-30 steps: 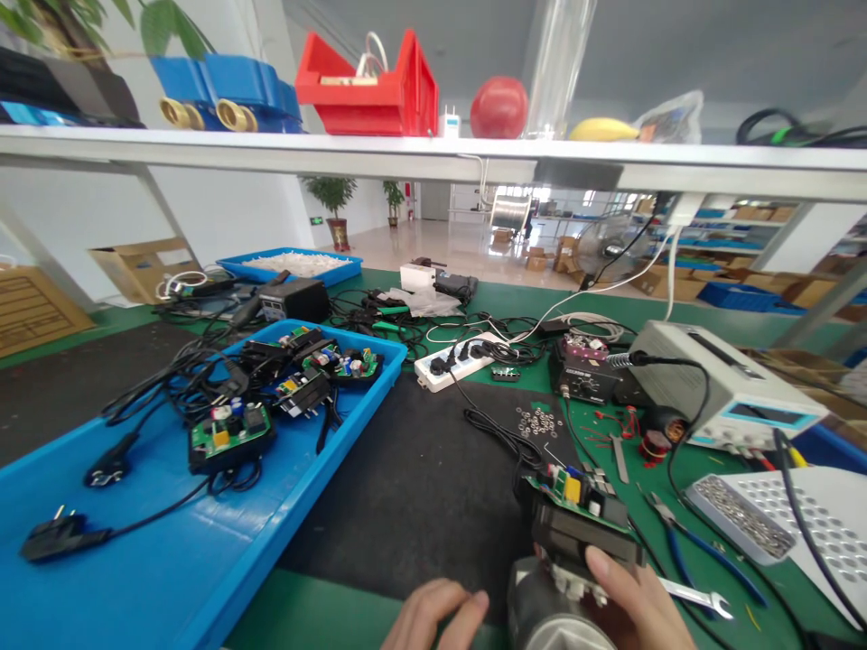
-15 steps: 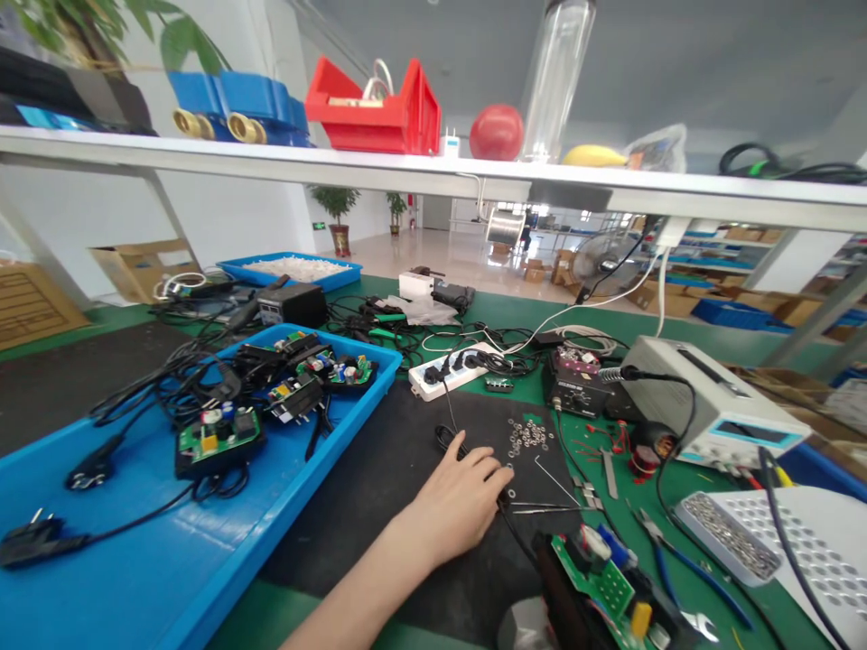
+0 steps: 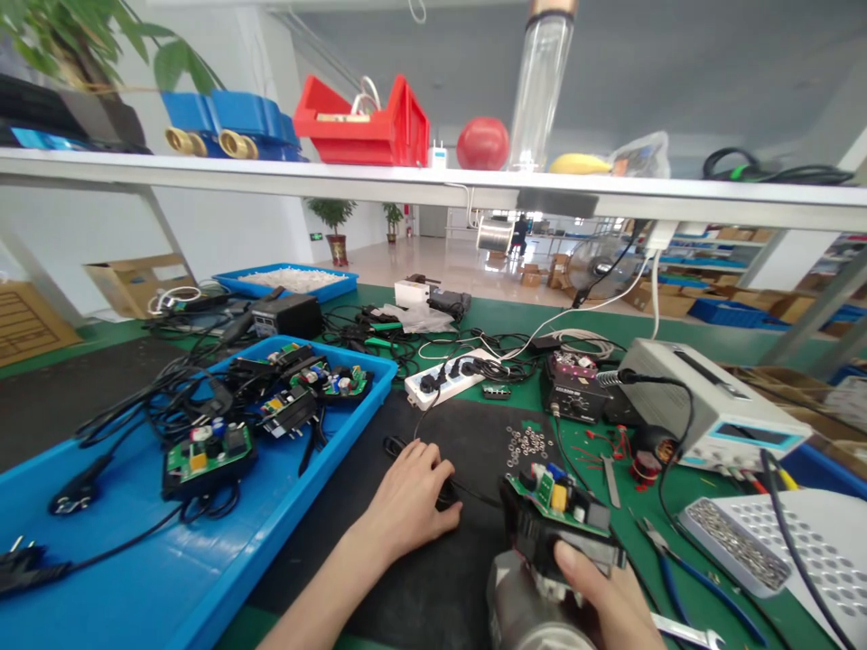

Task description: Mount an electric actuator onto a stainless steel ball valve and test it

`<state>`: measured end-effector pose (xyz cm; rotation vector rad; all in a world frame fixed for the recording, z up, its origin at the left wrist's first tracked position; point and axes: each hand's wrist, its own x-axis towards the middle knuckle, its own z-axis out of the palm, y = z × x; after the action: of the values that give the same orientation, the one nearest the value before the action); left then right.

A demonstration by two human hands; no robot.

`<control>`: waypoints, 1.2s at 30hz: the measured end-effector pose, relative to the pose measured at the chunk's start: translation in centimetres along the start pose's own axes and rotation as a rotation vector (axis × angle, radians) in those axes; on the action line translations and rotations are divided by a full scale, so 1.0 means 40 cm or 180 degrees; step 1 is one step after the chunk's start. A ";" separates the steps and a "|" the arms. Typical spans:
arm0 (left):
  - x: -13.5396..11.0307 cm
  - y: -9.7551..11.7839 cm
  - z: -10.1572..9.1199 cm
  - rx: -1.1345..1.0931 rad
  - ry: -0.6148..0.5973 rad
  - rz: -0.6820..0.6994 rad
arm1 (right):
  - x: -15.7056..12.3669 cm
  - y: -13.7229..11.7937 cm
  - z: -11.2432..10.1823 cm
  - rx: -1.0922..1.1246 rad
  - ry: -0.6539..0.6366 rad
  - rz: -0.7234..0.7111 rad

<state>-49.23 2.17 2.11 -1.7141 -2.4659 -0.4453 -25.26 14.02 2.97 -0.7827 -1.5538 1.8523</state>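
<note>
gripping: right hand [image 3: 602, 596] is clamped on a black plastic housing [image 3: 535, 531], thumb flat on the near face, other fingers mostly hidden. green circuit board with yellow, blue and white components [image 3: 559, 496] sits on top of the housing, facing up. round grey metal body [image 3: 532, 623] directly under it, cut off by the bottom edge. whole unit is at the front of the bench, right of centre.

left hand [image 3: 414, 495] lies on the flat black mat [image 3: 474, 433], well left of the housing. fingers bent over a thin black cable [image 3: 391, 445], cannot tell if closed on it or only resting there. 1 loop shows past the knuckles, 1 stretch runs right from the hand toward the housing.

shallow blue plastic tray [image 3: 223, 555] at left, more black housings with green boards and plugs inside. long white power strip [image 3: 451, 379] beyond the mat. loose small metal rings [image 3: 528, 447] past the housing. right of the right hand: silver open-ended wrench [image 3: 677, 631], blue-handled pliers [image 3: 658, 543], narrow grey box of tiny metal parts [image 3: 738, 542].
</note>
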 end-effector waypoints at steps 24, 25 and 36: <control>0.074 -0.104 -0.089 -0.2998 -0.0041 -0.0451 | 0.320 -0.099 0.171 -0.0307 -0.1523 -0.0260; 0.095 -0.110 -0.093 -0.3444 -0.0186 -0.0341 | 0.331 -0.099 0.170 -0.0220 -0.1477 -0.0193; 0.198 -0.030 0.031 -0.4445 0.0574 -0.0472 | 0.435 -0.039 0.125 0.0548 -0.1019 0.0418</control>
<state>-53.09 9.25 2.72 -1.5050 -2.1207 -2.5988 -40.28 24.18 4.13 -0.5399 -1.5326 2.2625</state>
